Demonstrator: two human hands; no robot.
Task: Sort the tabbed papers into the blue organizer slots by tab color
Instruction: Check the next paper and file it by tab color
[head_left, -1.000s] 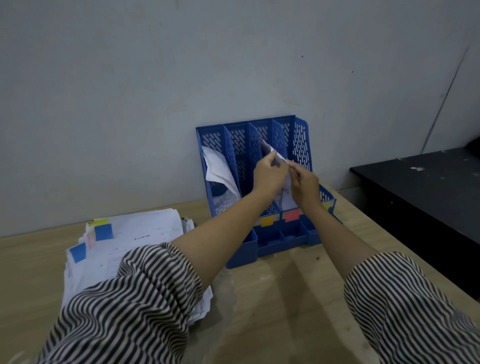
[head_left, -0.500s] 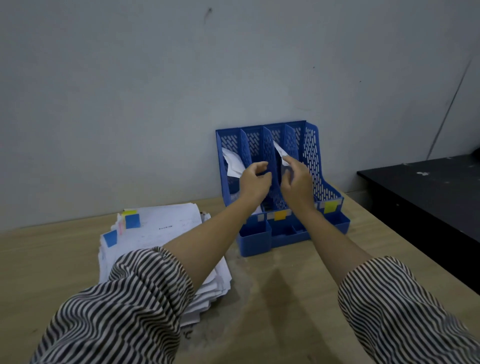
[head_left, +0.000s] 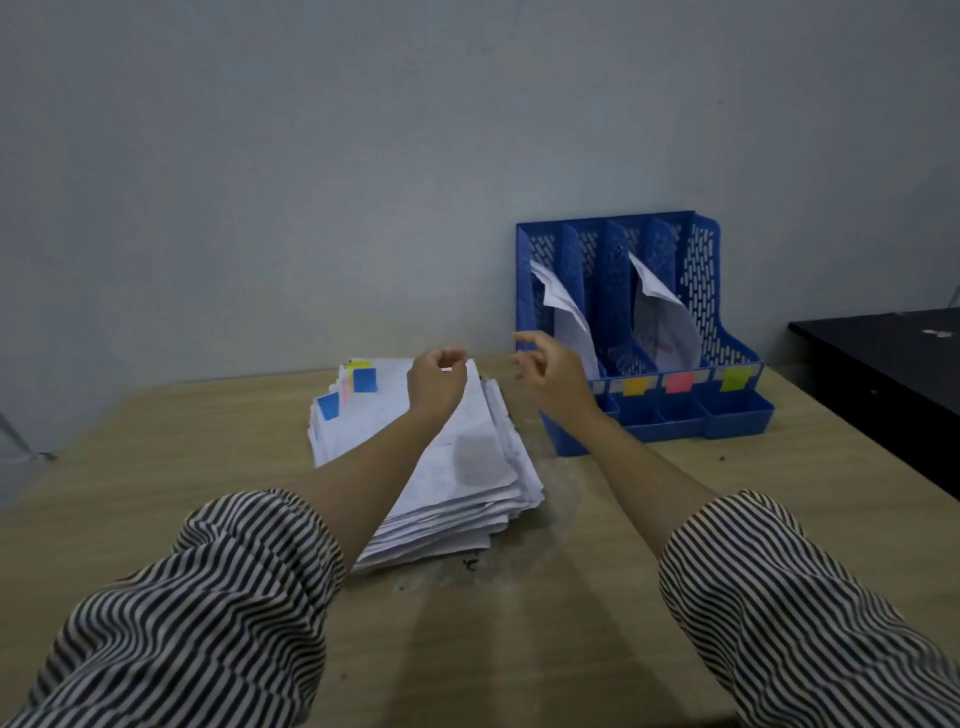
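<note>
Tabbed papers (head_left: 447, 467) look light, floppy and slippery; I judge pinching one sheet's tabbed edge safest. My left hand (head_left: 435, 382) and right hand (head_left: 553, 375) hover loosely curled, gripping nothing.

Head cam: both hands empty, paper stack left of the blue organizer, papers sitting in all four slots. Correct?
Not quite. The head view shows papers in only two slots of the blue organizer: the leftmost one and the one above the pink label. The rest holds: left hand and right hand hold nothing, and the paper stack lies left of the organizer.
</note>
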